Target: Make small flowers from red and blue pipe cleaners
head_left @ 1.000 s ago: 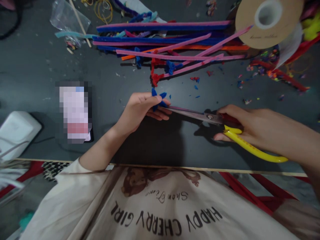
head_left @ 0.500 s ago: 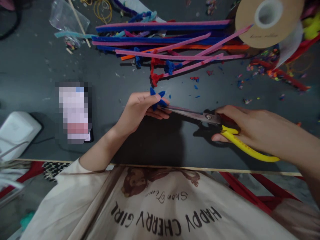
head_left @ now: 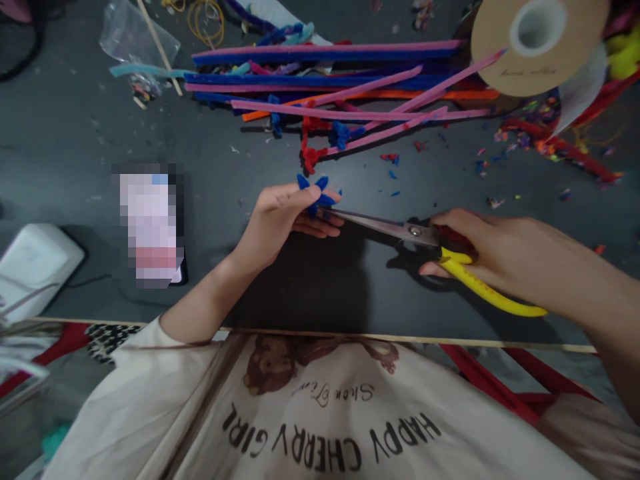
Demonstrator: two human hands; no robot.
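My left hand (head_left: 285, 217) pinches a small blue pipe-cleaner piece (head_left: 314, 190) above the dark table (head_left: 75, 153); its short blue ends stick out past my fingertips. My right hand (head_left: 493, 250) grips the red and yellow handles of a pair of scissors (head_left: 420, 237). The metal blades point left and their tips reach the blue piece at my left fingers. Both hands are closed.
A pile of long pink, blue, orange and red pipe cleaners (head_left: 340, 87) lies at the back. A tan ribbon spool (head_left: 537, 40) stands at the back right, coloured scraps (head_left: 530, 127) below it. A phone (head_left: 150, 227) and a white box (head_left: 35, 263) lie at the left.
The scissors and my right hand have shifted slightly left and up. The blue piece has turned a little in my left fingers.
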